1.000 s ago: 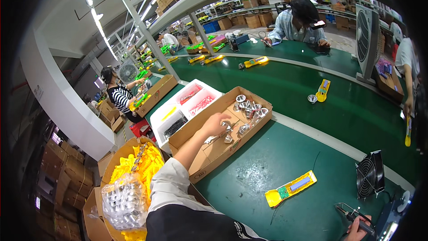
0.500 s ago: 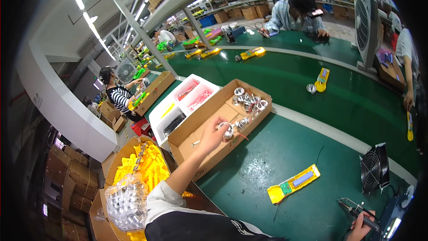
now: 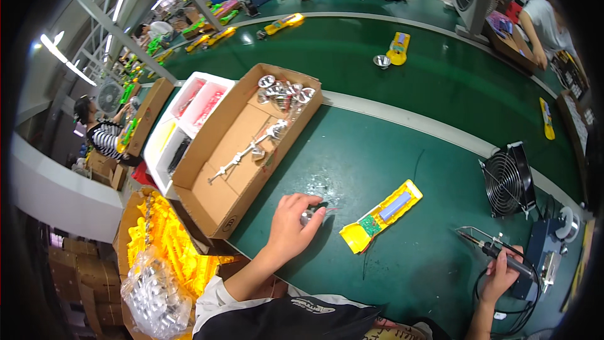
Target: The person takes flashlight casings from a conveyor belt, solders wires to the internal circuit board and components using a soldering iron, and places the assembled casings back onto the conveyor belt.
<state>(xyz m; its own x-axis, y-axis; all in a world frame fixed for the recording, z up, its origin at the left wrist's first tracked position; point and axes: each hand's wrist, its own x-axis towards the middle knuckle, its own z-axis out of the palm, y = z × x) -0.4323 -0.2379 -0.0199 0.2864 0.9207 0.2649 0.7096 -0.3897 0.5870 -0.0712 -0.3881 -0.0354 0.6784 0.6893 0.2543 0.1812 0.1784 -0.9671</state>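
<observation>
My left hand (image 3: 290, 226) is closed around a small silver lamp reflector (image 3: 307, 216), low over the green tabletop, with a thin red wire sticking out past the fingers. At the right, my right hand (image 3: 502, 275) grips a soldering iron (image 3: 491, 251), its tip pointing left. Between the hands lies an open yellow flashlight housing (image 3: 353, 239) holding a blue-violet battery cell (image 3: 395, 206) and a small green circuit board (image 3: 369, 225). Thin wires trail from the housing. Neither hand touches it.
A cardboard box (image 3: 207, 204) with several reflectors stands left, beside a white divided bin (image 3: 157, 162). Yellow housings (image 3: 165, 233) fill a carton near my left elbow. A black fan (image 3: 506, 179) and blue soldering station (image 3: 535, 258) stand right. Beyond runs a green conveyor (image 3: 352, 44).
My left hand has moved from above the cardboard box to the tabletop near the yellow housing, carrying the reflector. My right hand still holds the soldering iron. The view has shifted.
</observation>
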